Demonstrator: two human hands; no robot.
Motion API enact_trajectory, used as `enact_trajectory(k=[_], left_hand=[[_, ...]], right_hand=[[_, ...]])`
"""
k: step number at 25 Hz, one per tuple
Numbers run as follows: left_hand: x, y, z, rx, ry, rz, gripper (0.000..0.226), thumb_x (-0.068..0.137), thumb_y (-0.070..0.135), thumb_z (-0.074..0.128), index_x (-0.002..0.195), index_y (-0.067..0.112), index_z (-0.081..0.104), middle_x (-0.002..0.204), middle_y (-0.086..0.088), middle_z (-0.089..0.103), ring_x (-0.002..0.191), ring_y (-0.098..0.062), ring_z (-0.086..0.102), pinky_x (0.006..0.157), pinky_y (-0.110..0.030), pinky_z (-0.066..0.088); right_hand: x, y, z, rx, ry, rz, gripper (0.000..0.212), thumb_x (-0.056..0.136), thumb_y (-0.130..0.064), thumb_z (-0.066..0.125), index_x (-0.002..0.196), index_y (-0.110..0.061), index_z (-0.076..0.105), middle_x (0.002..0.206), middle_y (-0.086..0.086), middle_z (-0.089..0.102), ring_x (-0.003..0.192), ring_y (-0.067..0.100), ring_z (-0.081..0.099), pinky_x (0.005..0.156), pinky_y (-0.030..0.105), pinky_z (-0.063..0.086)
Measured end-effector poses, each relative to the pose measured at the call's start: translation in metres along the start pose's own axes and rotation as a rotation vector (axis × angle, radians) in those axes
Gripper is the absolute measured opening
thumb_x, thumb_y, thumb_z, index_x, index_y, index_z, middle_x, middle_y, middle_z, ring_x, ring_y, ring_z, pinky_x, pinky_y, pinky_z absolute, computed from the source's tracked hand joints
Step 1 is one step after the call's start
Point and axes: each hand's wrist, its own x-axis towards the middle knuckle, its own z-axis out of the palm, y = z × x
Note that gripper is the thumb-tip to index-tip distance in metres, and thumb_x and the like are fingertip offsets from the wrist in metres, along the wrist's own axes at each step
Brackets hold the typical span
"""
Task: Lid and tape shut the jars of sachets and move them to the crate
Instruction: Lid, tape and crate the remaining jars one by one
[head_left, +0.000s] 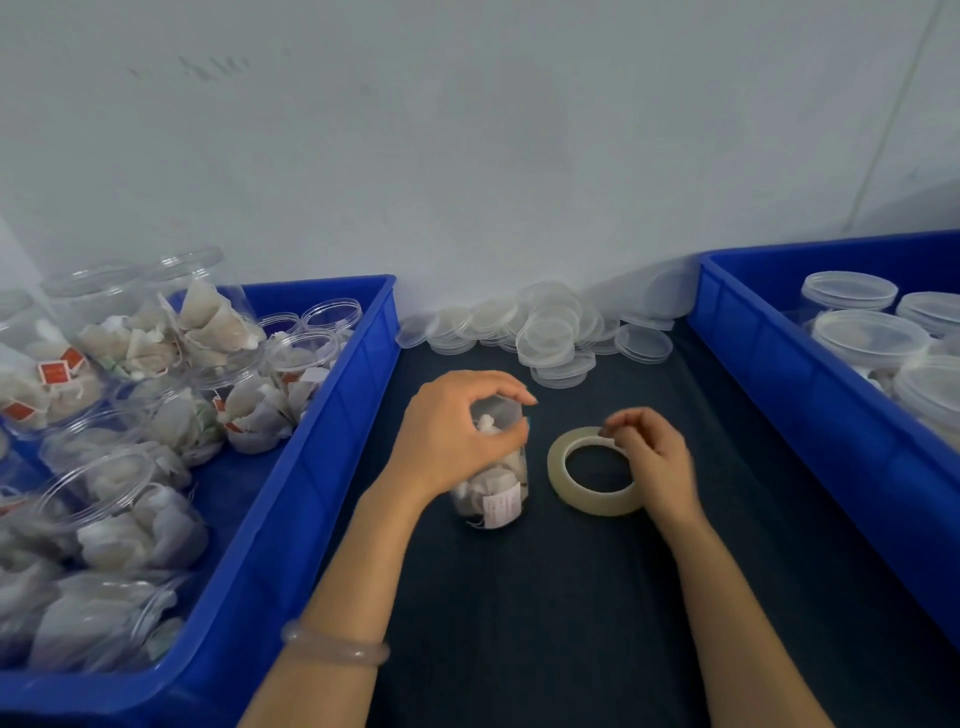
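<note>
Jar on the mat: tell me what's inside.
The jar holds white sachets and a paper tag, seen through its clear wall. The left hand hides its upper part.

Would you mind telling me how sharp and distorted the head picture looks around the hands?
Head view: soft even light, no hard shadows; right hand slightly motion-blurred at the tape roll; left hand on the jar sharper; wide lens splays the blue crates outward.

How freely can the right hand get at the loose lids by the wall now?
Probably yes, freely: only bare dark mat lies between the right hand and the loose lids. The hand is pinching the tape roll, so it would likely let go first.
</note>
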Motion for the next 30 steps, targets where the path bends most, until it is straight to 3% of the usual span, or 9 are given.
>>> enact_trajectory(k=[5,8,11,13,15,17,20,24,30], left_hand=[[0.006,-0.007,0.023,0.194,0.145,-0.012,0.023,0.078,0.042,0.071,0.101,0.036,0.073,0.111,0.025,0.067,0.111,0.002,0.055,0.095,-0.016,0.039],[0.012,-0.007,0.030,0.226,0.226,0.010,0.029,0.081,0.047,0.067,0.103,0.029,0.076,0.111,0.018,0.070,0.109,-0.003,0.060,0.094,-0.009,0.036],[0.011,-0.007,0.031,0.316,0.240,0.067,0.042,0.092,0.052,0.049,0.106,0.024,0.076,0.115,0.012,0.072,0.115,-0.009,0.060,0.106,-0.034,0.041],[0.006,-0.005,0.031,0.496,0.257,0.078,0.047,0.100,0.047,0.036,0.111,0.025,0.075,0.122,0.010,0.069,0.124,-0.015,0.056,0.114,-0.052,0.031],[0.001,0.000,0.036,0.647,0.289,0.121,0.036,0.100,0.035,0.041,0.118,0.025,0.072,0.128,0.006,0.066,0.126,-0.019,0.055,0.115,-0.057,0.028],[-0.007,0.005,0.047,0.692,0.304,0.205,0.032,0.096,0.023,0.053,0.126,0.021,0.066,0.131,0.002,0.064,0.127,-0.020,0.054,0.116,-0.055,0.030],[-0.016,0.017,0.064,0.649,0.293,0.283,0.040,0.094,0.019,0.058,0.133,0.017,0.059,0.132,0.001,0.061,0.129,-0.017,0.051,0.121,-0.048,0.025],[-0.016,0.024,0.074,0.605,0.340,0.318,0.035,0.099,0.028,0.051,0.129,0.017,0.065,0.127,0.002,0.066,0.123,-0.017,0.057,0.118,-0.048,0.030],[-0.014,0.022,0.076,0.425,0.554,0.309,0.017,0.089,0.031,0.071,0.101,0.020,0.077,0.105,0.007,0.073,0.104,-0.016,0.065,0.110,-0.048,0.040]], right_hand=[[-0.001,0.015,-0.012,-0.681,-0.490,-0.123,0.026,0.078,-0.036,0.075,0.092,-0.049,0.057,0.105,-0.031,0.053,0.115,0.000,0.040,0.100,0.027,0.016],[-0.002,0.019,-0.014,-0.794,-0.488,-0.191,0.042,0.072,-0.055,0.077,0.104,-0.050,0.050,0.110,-0.034,0.044,0.113,-0.004,0.030,0.099,0.023,0.010],[-0.002,0.021,-0.012,-0.800,-0.417,-0.268,0.033,0.079,-0.053,0.074,0.107,-0.045,0.058,0.105,-0.032,0.045,0.109,-0.004,0.033,0.098,0.023,0.015],[-0.002,0.020,-0.012,-0.837,-0.377,-0.332,0.016,0.089,-0.045,0.067,0.100,-0.037,0.060,0.098,-0.027,0.050,0.106,-0.001,0.042,0.096,0.024,0.021],[-0.002,0.018,-0.011,-0.893,-0.308,-0.379,0.011,0.097,-0.039,0.056,0.095,-0.028,0.058,0.092,-0.019,0.055,0.097,0.007,0.051,0.092,0.027,0.032],[-0.006,0.016,-0.010,-0.789,-0.249,-0.403,0.016,0.101,-0.033,0.047,0.092,-0.021,0.052,0.078,-0.011,0.058,0.078,0.015,0.058,0.073,0.033,0.043],[-0.015,0.006,-0.007,-0.446,-0.190,-0.376,0.012,0.101,-0.032,0.042,0.095,-0.025,0.050,0.064,-0.008,0.055,0.059,0.011,0.053,0.055,0.030,0.039],[-0.019,0.000,-0.002,-0.285,-0.132,-0.437,0.022,0.086,-0.026,0.037,0.102,-0.021,0.052,0.069,-0.006,0.055,0.065,0.014,0.053,0.057,0.034,0.042],[-0.022,0.000,0.004,-0.266,-0.096,-0.513,0.030,0.082,-0.027,0.031,0.106,-0.022,0.049,0.077,-0.005,0.055,0.073,0.014,0.053,0.064,0.033,0.042]])
